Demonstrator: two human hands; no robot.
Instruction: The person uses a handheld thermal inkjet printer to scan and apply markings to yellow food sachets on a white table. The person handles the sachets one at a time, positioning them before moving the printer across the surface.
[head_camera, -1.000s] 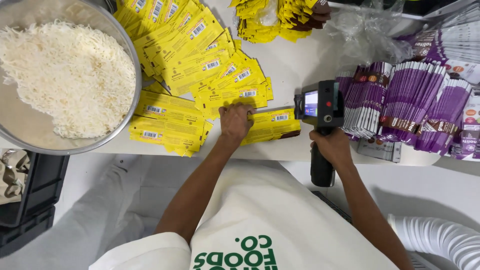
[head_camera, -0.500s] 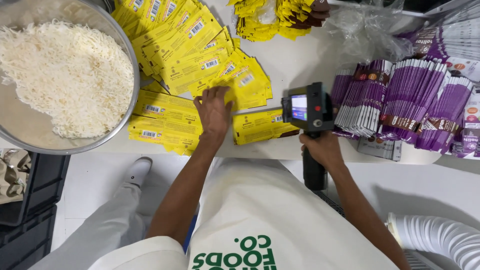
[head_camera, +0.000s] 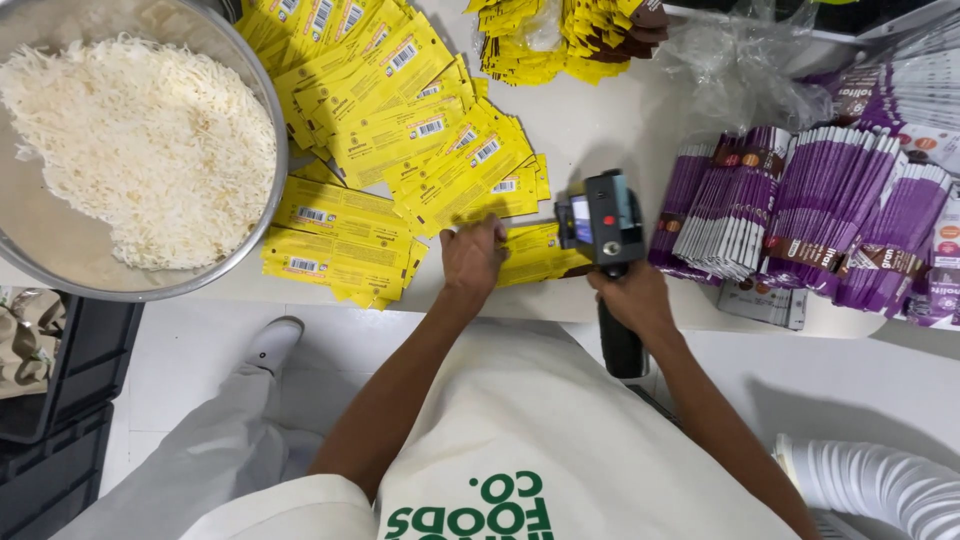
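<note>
Left hand (head_camera: 472, 258) flat, pinning yellow pouch (head_camera: 535, 252) at worktop (head_camera: 600, 120) near edge. Right hand (head_camera: 633, 298) grips handheld printer (head_camera: 600, 222) against pouch. Advice: hold pouch taut, guide printer level, steady.

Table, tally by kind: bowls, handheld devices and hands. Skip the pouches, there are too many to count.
Bowl: 1
Device: 1
Hands: 2, left hand and right hand
Total: 4
</note>
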